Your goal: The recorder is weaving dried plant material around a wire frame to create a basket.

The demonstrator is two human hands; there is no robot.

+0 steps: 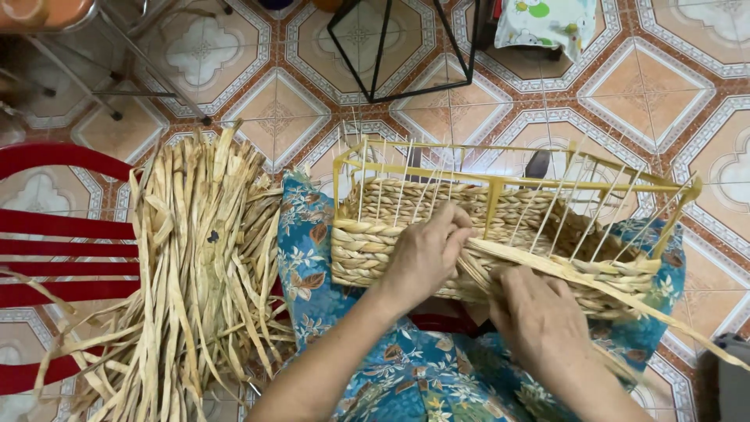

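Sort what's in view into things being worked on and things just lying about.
In use: basket, frame, strand, left hand, right hand, straw pile.
Lying about: red chair, black stand, cloth.

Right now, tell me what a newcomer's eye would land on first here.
At centre, the half-woven basket on its yellow frame rests on the person's lap, with the left hand pressed to its woven wall and the right hand holding a flat straw strand against it. To the left, a big heap of dried straw strips lies over a red chair.
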